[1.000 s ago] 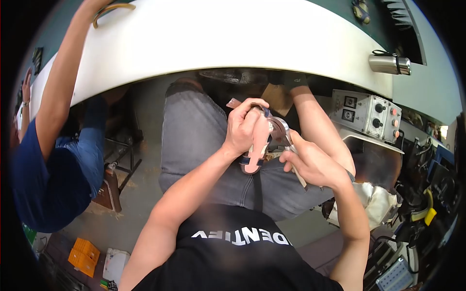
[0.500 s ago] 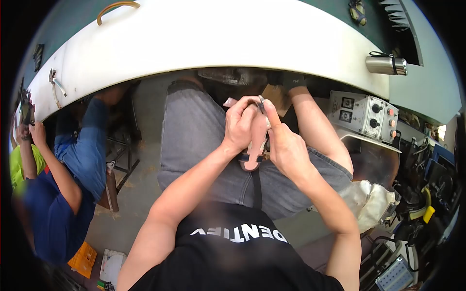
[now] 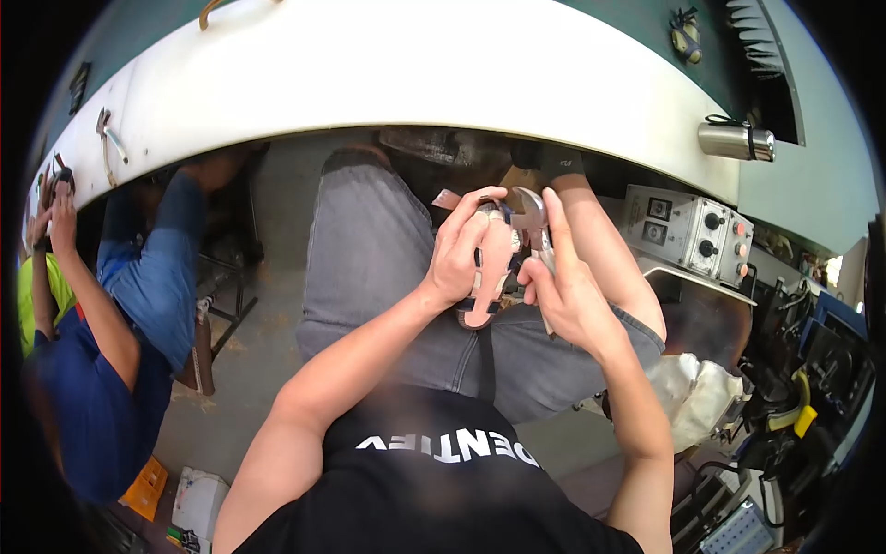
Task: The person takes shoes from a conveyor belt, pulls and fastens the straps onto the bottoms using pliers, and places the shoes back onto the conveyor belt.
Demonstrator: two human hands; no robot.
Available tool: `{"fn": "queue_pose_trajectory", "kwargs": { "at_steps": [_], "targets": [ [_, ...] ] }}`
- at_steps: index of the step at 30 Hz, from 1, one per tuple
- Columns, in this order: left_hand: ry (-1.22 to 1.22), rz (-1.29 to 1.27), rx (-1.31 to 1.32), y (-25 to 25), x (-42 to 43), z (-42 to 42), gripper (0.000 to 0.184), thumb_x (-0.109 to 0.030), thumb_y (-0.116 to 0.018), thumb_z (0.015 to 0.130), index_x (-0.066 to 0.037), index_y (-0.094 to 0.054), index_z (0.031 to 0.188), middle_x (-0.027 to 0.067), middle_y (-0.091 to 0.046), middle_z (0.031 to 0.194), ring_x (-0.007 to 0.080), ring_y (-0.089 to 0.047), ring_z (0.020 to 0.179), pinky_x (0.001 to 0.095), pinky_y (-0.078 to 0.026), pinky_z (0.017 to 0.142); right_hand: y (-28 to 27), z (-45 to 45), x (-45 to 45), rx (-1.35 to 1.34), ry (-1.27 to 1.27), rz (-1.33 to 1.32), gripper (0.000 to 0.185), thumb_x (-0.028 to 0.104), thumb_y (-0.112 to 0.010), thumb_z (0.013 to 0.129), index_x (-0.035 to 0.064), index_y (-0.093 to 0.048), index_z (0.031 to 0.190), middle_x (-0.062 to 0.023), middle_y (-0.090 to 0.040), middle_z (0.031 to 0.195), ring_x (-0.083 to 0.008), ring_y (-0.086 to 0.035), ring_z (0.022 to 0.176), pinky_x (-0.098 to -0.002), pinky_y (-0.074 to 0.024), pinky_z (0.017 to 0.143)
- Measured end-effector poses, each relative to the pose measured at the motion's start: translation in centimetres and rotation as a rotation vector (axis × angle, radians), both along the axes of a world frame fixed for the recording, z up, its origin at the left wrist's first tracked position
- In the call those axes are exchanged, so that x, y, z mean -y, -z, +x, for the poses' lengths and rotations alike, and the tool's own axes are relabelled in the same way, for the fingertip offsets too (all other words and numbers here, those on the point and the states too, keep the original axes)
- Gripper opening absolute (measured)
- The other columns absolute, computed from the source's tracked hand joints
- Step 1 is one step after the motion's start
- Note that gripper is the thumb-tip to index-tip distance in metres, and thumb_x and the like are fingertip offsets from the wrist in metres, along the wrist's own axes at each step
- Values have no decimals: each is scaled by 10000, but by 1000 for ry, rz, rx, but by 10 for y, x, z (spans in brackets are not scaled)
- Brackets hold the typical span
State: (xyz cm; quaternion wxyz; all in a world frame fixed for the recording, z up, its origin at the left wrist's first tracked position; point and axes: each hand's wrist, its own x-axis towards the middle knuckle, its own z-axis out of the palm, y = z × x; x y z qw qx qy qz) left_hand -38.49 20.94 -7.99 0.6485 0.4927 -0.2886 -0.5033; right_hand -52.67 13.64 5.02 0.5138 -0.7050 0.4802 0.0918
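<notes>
A shoe [image 3: 496, 247] with a pinkish insole facing up and dark strap material at its edges lies upside down over my lap. My left hand [image 3: 454, 254] is wrapped round its left side, fingers curled over the far end. In my right hand [image 3: 570, 294] is a pair of metal lasting pincers [image 3: 529, 216], its head just right of the shoe's far end. My index finger stretches along the tool while the other fingers curl round the handles. Whether the jaws touch the shoe I cannot tell. A small pinkish strip [image 3: 447, 199] sticks out beyond my left hand.
Ahead runs a white worktable [image 3: 369, 74] with a steel flask [image 3: 736, 141] at its right and a hammer [image 3: 106, 137] at its left. A control box [image 3: 688, 231] stands by my right knee. A co-worker in blue [image 3: 101, 397] sits to the left.
My right hand has drawn back to the right from the shoe's edge, and the pincers' head now shows plainly. The left hand keeps its hold. The co-worker's hands have shifted.
</notes>
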Motion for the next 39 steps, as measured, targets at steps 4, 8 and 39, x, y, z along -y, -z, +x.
{"fn": "queue_pose_trajectory", "kwargs": {
  "at_steps": [4,8,39],
  "targets": [
    [-42,62,-156,-6,-1,-6,338,-142,-413,1005,37,-611,1212,135,-650,1213,154,-646,872,275,-523,770,-15,-3,-3,148,-55,45,760,-3,-452,1037,127,-18,1647,-118,-674,939,-191,-672,785,-328,-552,799],
    [-59,-57,160,-5,0,-8,385,-167,-414,1015,-22,-598,1320,83,-694,1005,119,-635,877,273,-525,771,-15,2,11,47,-171,111,749,13,-465,1039,97,-25,1640,-155,-696,986,-227,-711,861,-363,-555,862],
    [-94,85,-18,3,3,-11,438,-265,-343,1081,26,-659,1170,95,-699,983,158,-634,885,297,-496,834,-11,-14,16,-8,-557,-358,783,38,-587,947,113,-192,1619,-224,-663,872,-406,-659,696,-506,-508,600]
  ]
}}
